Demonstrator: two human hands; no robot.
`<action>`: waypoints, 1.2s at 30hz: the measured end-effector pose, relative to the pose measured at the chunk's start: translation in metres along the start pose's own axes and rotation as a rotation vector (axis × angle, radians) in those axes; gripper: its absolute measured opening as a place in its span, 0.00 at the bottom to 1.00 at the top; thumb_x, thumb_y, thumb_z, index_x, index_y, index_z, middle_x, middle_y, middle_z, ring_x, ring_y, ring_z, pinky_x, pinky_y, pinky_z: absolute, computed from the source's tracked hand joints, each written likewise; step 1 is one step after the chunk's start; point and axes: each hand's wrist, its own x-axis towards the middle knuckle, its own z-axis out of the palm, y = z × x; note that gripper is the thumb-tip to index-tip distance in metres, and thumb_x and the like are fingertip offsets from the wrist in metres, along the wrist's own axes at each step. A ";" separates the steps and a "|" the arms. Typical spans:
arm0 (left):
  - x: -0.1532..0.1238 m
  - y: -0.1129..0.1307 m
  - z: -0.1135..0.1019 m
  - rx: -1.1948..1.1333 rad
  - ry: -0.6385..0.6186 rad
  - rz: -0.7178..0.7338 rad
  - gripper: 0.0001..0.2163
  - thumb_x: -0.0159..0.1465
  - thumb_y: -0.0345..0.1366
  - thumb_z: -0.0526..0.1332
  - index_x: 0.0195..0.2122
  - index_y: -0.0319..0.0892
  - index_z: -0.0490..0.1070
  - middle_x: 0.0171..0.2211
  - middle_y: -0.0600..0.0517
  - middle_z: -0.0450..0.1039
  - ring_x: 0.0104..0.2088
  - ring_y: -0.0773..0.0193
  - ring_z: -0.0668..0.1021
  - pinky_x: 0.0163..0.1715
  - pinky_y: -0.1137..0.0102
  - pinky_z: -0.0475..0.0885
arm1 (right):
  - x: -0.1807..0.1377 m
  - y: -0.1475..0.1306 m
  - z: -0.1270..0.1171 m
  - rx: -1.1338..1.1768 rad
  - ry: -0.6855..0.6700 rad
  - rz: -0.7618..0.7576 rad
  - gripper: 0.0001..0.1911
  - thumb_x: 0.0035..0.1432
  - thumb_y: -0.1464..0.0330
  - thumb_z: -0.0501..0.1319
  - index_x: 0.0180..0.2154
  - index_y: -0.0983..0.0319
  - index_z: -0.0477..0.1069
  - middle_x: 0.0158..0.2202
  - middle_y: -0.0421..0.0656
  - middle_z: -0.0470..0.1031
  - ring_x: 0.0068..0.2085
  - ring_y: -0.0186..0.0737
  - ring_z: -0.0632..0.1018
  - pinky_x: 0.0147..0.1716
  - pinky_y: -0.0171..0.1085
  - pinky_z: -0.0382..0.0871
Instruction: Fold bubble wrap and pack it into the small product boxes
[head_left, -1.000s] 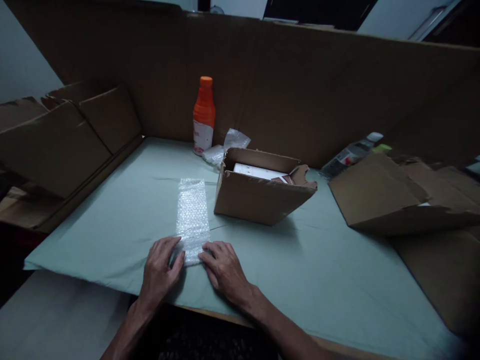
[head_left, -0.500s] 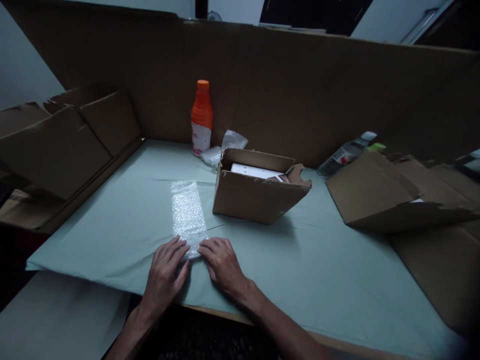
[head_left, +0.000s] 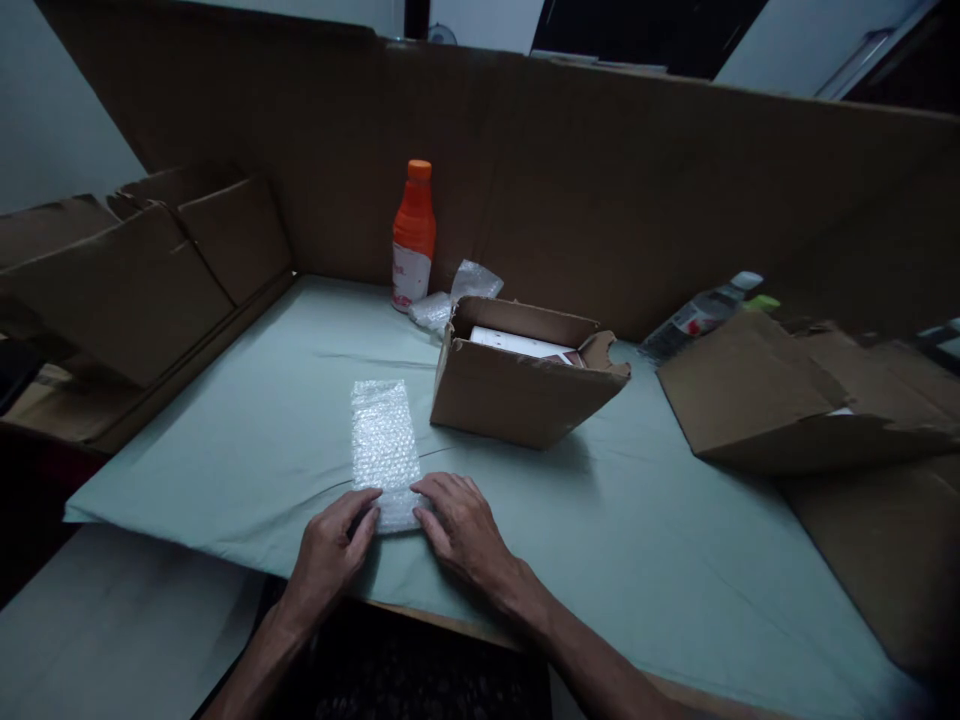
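A strip of clear bubble wrap (head_left: 384, 432) lies on the table, its long side running away from me. Its near end is doubled over into a short flap. My left hand (head_left: 334, 535) grips the left edge of that near end between thumb and fingers. On the opposite edge, my right hand (head_left: 463, 527) holds the flap the same way, with fingertips on top. Just beyond the strip to the right stands an open cardboard box (head_left: 525, 395) with a white item (head_left: 521, 343) inside; most of that item is hidden.
Behind the box are more crumpled bubble wrap (head_left: 477, 280) and an orange-capped bottle (head_left: 413, 235). A clear plastic bottle (head_left: 705, 315) leans at the back right, near cardboard boxes (head_left: 750, 390). Another cardboard box (head_left: 127, 295) lines the left side. A tall cardboard panel (head_left: 600, 200) closes off the back.
The bubble wrap has slid slightly toward me. My fingers have shifted from lying over its near end to pinching its two edges, and the folded flap shows more clearly.
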 end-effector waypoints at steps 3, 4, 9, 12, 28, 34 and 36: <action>0.002 -0.003 0.004 0.034 0.031 0.014 0.11 0.67 0.37 0.58 0.46 0.43 0.77 0.41 0.47 0.82 0.41 0.58 0.83 0.43 0.64 0.79 | -0.003 -0.003 0.002 -0.065 0.040 -0.071 0.13 0.63 0.73 0.61 0.50 0.60 0.73 0.48 0.48 0.77 0.48 0.47 0.75 0.47 0.45 0.67; 0.002 -0.004 0.004 0.054 0.037 0.031 0.11 0.67 0.36 0.57 0.46 0.44 0.77 0.40 0.47 0.82 0.41 0.57 0.83 0.42 0.64 0.78 | -0.004 -0.003 0.003 -0.077 0.027 -0.092 0.13 0.62 0.73 0.62 0.49 0.60 0.73 0.48 0.48 0.77 0.48 0.47 0.75 0.47 0.45 0.67; -0.003 -0.005 0.001 0.158 0.053 0.112 0.09 0.68 0.32 0.56 0.44 0.45 0.75 0.38 0.48 0.80 0.41 0.57 0.81 0.42 0.62 0.77 | -0.009 -0.004 0.012 -0.116 -0.099 -0.158 0.13 0.62 0.72 0.63 0.49 0.60 0.71 0.49 0.49 0.76 0.49 0.49 0.72 0.49 0.48 0.66; -0.009 -0.004 -0.006 0.196 0.079 0.164 0.09 0.67 0.32 0.58 0.46 0.45 0.73 0.42 0.46 0.77 0.45 0.56 0.79 0.45 0.60 0.76 | -0.007 -0.001 0.013 -0.130 -0.115 -0.175 0.12 0.63 0.73 0.61 0.49 0.60 0.71 0.49 0.48 0.77 0.49 0.49 0.73 0.49 0.47 0.65; 0.000 -0.007 -0.006 0.212 0.049 0.198 0.05 0.69 0.34 0.59 0.43 0.43 0.74 0.35 0.51 0.79 0.37 0.58 0.79 0.38 0.64 0.75 | -0.004 0.004 0.011 -0.076 0.031 -0.122 0.12 0.64 0.74 0.60 0.49 0.62 0.73 0.48 0.49 0.77 0.47 0.47 0.74 0.47 0.45 0.66; 0.011 -0.008 0.001 0.305 0.058 0.181 0.07 0.69 0.33 0.57 0.45 0.43 0.73 0.37 0.49 0.78 0.39 0.54 0.79 0.40 0.60 0.75 | 0.002 0.003 0.016 -0.159 -0.024 -0.202 0.15 0.61 0.75 0.63 0.50 0.62 0.71 0.51 0.50 0.76 0.50 0.49 0.73 0.49 0.47 0.66; 0.009 -0.008 0.000 0.284 0.075 0.200 0.08 0.68 0.33 0.57 0.46 0.43 0.73 0.39 0.48 0.77 0.41 0.54 0.79 0.42 0.60 0.76 | 0.006 0.004 0.017 -0.140 -0.047 -0.191 0.14 0.62 0.75 0.63 0.50 0.62 0.72 0.49 0.48 0.77 0.49 0.47 0.73 0.49 0.45 0.66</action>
